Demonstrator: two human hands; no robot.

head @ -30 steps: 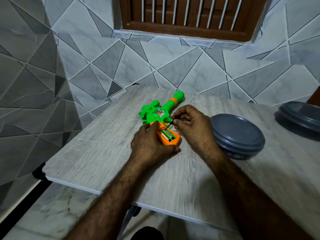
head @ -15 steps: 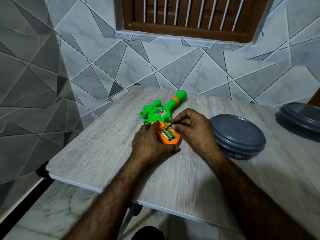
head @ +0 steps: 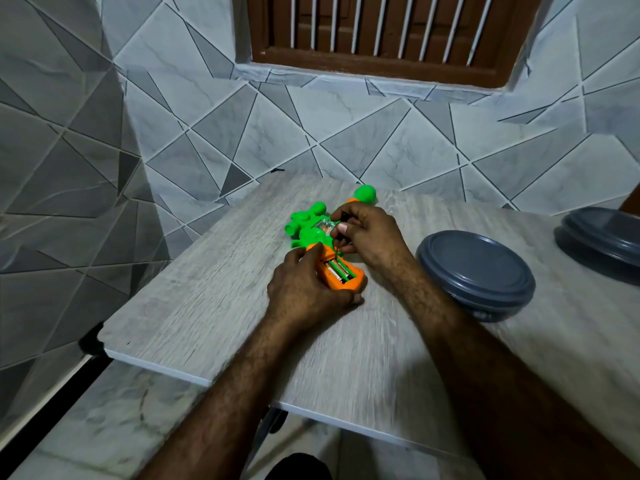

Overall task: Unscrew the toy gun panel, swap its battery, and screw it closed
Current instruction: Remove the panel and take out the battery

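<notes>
Single head-worn wide-angle view, looking forward and down (edges bowed) onto the pale grey wood-grain bench (head: pixel 194 306), near, forearms entering from below; grey geometric-tiled wall (head: pixel 381 150) fills the upper frame.

Grey geometric wall tiles (head: pixel 398 157), a brown wooden barred window (head: pixel 381 29) and a wood-grain table (head: pixel 207 306) carrying a grey round dish (head: pixel 474 271) are marking this as a room in a home.

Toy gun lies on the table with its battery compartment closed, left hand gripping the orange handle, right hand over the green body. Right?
No: the head view shows the battery compartment open, batteries visible inside. The rest stands: the toy gun lies on the table, left hand gripping the orange handle, right hand over the green body.
</notes>
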